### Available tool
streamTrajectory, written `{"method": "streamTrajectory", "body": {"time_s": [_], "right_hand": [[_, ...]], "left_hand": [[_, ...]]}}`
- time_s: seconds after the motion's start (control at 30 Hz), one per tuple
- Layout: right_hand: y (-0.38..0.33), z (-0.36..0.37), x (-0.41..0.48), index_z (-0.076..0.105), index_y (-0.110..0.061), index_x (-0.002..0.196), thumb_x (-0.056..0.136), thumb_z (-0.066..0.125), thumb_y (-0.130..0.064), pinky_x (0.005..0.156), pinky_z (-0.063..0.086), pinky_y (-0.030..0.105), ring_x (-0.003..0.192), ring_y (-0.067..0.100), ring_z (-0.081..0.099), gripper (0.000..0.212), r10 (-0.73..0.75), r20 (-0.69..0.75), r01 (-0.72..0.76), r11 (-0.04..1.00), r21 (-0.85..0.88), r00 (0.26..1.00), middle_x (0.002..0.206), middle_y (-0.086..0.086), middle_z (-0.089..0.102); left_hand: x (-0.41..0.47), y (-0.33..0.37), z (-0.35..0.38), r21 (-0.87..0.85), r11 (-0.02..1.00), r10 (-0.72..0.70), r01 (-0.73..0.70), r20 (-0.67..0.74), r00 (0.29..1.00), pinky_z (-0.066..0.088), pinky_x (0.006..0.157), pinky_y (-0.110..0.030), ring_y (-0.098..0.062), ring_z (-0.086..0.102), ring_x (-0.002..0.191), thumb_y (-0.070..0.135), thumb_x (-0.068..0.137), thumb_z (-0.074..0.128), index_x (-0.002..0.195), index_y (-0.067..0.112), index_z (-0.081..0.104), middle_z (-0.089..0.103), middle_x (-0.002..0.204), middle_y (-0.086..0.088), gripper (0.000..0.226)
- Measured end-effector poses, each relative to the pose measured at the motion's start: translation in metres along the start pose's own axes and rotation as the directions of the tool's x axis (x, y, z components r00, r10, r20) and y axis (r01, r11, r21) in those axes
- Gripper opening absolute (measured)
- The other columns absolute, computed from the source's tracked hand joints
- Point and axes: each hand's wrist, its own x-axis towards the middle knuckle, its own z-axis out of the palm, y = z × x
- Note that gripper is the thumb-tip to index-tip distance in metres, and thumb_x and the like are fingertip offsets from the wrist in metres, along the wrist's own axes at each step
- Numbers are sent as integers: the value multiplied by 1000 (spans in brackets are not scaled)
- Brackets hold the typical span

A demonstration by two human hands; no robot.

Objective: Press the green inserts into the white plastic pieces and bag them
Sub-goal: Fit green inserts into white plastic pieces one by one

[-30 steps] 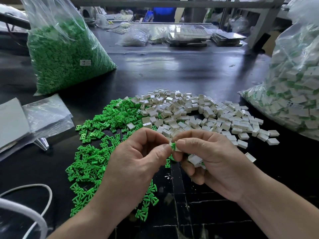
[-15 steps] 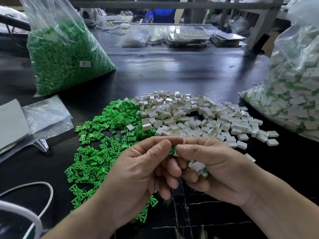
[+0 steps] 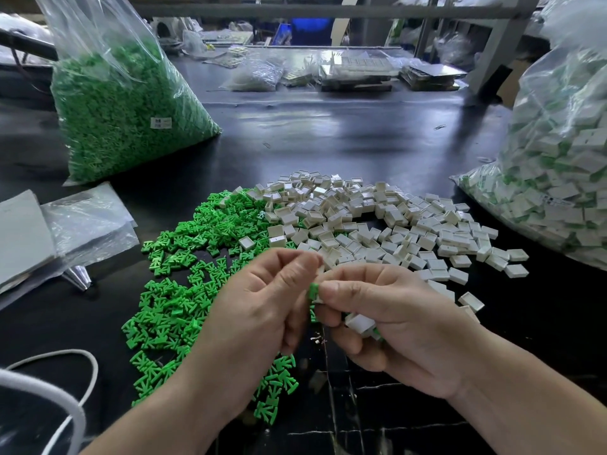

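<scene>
A loose heap of green inserts (image 3: 184, 290) covers the black table on the left, beside a heap of white plastic pieces (image 3: 377, 224) in the middle. My right hand (image 3: 394, 323) pinches a white piece with a green insert (image 3: 313, 290) between thumb and forefinger, and holds several more white pieces (image 3: 359, 323) in its curled fingers. My left hand (image 3: 256, 313) is just left of the pinched piece, fingers loosely curled near it; whether it holds anything is hidden.
A big clear bag of green inserts (image 3: 124, 103) stands at the back left. A bag of assembled white-and-green pieces (image 3: 558, 165) lies at the right. Flat plastic bags (image 3: 65, 231) lie at the left. A white cable (image 3: 49, 382) curves at the lower left.
My left hand's thumb has come off the pinched piece and its fingers have opened a little. My right hand keeps the piece, with the green insert now showing at its left edge.
</scene>
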Motion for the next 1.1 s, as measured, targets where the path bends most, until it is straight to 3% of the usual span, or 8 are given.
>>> {"method": "streamTrajectory", "body": {"time_s": [0.07,0.17,0.23,0.33,0.67,0.87,1.0,1.1], "right_hand": [[2,5,-2,74,-15,85,83,71,-23,34,35,18,47,12,51,9,0,0,0,994,-109,1000,71,5,61],[6,18,-6,74,-23,82,83,70,-29,36,37,19,48,14,52,8,6,26,1,964,-267,1000,70,2,64],[9,26,-7,73,-26,78,85,68,-32,37,38,20,49,18,52,11,4,58,16,944,-331,998,68,6,63],[10,32,-8,72,-23,76,89,65,-31,38,39,19,47,14,53,16,22,43,-5,929,-370,999,62,5,60],[12,40,-7,69,-14,78,89,61,-24,45,42,19,51,11,54,17,59,-15,-60,933,-354,998,60,0,60],[11,41,-5,67,-25,64,87,63,-26,39,36,17,45,7,51,24,35,-9,-36,947,-320,999,56,-3,57],[6,27,-2,69,-22,71,82,65,-24,34,27,14,39,8,44,12,30,15,-29,997,-66,999,61,0,53],[0,8,-1,67,-19,71,85,62,-21,32,25,15,41,9,41,15,-16,2,16,999,32,1000,65,1,52]], "left_hand": [[0,0,-4,177,979,123,-103,-107,987,50,52,-26,-18,53,56,67,85,55,96,26,71,54,62,-1,45],[-7,1,0,94,987,140,-131,-101,985,57,73,-50,-27,70,84,76,81,46,100,23,73,72,91,-3,62],[-13,4,8,-83,996,21,-18,33,999,58,62,-54,-42,71,79,81,79,44,104,19,72,73,100,-13,73],[-17,6,16,-119,986,-93,113,164,982,56,50,-46,-47,67,62,84,80,37,102,13,74,72,98,-22,83],[-18,6,22,-143,984,-112,106,-37,993,53,44,-40,-53,62,57,80,79,38,82,9,78,71,84,-29,81],[-13,9,23,-190,977,-105,100,-16,994,57,55,-38,-44,69,76,76,78,38,82,2,75,73,90,-24,82],[-10,11,12,40,995,93,-90,-67,993,60,67,-43,-30,72,86,66,86,42,94,15,73,75,95,-10,60],[-11,16,-3,347,890,304,-297,35,952,57,75,-26,-18,71,92,40,85,64,100,25,71,74,98,2,22]]}}
